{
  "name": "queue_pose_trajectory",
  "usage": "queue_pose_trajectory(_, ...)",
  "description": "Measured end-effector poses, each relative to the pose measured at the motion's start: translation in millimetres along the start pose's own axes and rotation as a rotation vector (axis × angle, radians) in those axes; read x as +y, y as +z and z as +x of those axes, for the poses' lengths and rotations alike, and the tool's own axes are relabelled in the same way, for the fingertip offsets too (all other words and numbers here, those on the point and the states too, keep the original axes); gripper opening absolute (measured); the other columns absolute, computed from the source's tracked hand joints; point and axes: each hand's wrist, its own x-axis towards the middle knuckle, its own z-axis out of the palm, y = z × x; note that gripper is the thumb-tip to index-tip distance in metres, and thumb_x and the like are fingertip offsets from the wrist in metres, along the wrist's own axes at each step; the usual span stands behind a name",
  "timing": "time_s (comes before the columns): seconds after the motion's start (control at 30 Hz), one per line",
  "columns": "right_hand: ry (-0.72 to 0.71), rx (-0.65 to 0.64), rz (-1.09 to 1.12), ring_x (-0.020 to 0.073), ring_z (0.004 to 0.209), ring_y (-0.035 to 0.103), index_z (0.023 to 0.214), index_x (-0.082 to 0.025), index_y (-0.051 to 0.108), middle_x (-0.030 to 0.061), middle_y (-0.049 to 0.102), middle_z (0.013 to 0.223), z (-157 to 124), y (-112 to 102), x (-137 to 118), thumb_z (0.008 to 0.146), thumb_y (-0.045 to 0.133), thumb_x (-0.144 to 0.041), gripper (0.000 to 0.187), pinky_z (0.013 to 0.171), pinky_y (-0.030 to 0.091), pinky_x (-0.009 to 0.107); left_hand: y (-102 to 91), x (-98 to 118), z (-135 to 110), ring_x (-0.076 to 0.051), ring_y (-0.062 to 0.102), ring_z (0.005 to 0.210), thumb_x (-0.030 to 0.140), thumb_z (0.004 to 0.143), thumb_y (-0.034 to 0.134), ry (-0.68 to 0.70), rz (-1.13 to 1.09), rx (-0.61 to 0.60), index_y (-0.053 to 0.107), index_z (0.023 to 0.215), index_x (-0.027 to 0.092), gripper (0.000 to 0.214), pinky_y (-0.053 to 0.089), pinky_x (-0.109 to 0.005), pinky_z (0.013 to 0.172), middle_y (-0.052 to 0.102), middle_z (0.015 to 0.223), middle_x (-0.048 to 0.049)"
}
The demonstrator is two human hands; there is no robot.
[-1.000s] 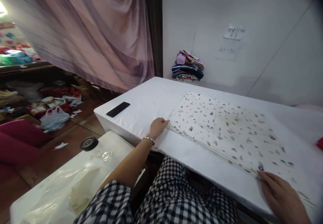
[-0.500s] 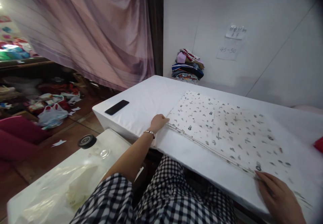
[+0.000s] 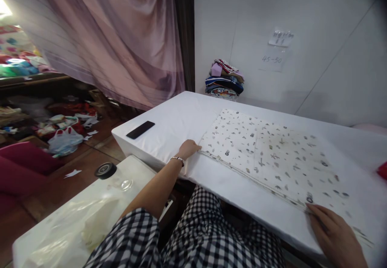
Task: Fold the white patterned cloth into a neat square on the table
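Observation:
A folded white cloth [image 3: 269, 159] with small grey and dark printed motifs lies flat on the white-covered table [image 3: 181, 115]. My left hand [image 3: 188, 150], with a bracelet at its wrist, pinches the cloth's near left corner. Along the same near edge, farther right, my right hand [image 3: 335, 233] has its fingers closed on the cloth's border; its fingertips are partly hidden. Several layers show along the near edge between my hands.
A black phone [image 3: 140, 129] lies at the table's left end. Folded fabrics [image 3: 224, 80] are stacked against the wall. Lower left, a white side surface [image 3: 75, 203] holds a black round object [image 3: 105, 170] and clear plastic [image 3: 90, 223]. A pink curtain [image 3: 130, 38] hangs behind.
My left hand has shifted very slightly left and down at the cloth's corner. My right hand and the cloth stay nearly in place; the view has tilted a little.

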Motion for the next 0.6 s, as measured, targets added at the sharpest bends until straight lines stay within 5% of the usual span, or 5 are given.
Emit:
queue_pose_trajectory(0.37, -0.014, -0.025, -0.001, 0.0299, 0.091, 0.063, 0.101, -0.015, 0.069, 0.0134, 0.066, 0.102, 0.1, 0.7, 1.3, 0.086, 0.041, -0.041, 0.041, 0.084, 0.05, 0.047, -8.3, 12.7, -0.7, -0.02, 0.061, 0.083, 0.036, 0.072, 0.062, 0.03, 0.02, -0.032, 0.067, 0.081, 0.015, 0.023, 0.041, -0.024, 0.064, 0.069, 0.091, -0.0086)
queue_pose_trajectory(0.6, -0.014, -0.026, -0.017, 0.0298, 0.09, 0.063, 0.099, -0.016, 0.07, 0.0133, 0.067, 0.1, 0.5, 0.2, 1.6, 0.084, 0.041, -0.042, 0.041, 0.081, 0.051, 0.046, -8.0, 7.0, -4.0, -0.017, 0.06, 0.071, 0.04, 0.075, 0.059, 0.049, 0.045, -0.111, 0.067, 0.075, 0.012, 0.029, 0.041, -0.024, 0.059, 0.068, 0.075, -0.0081)
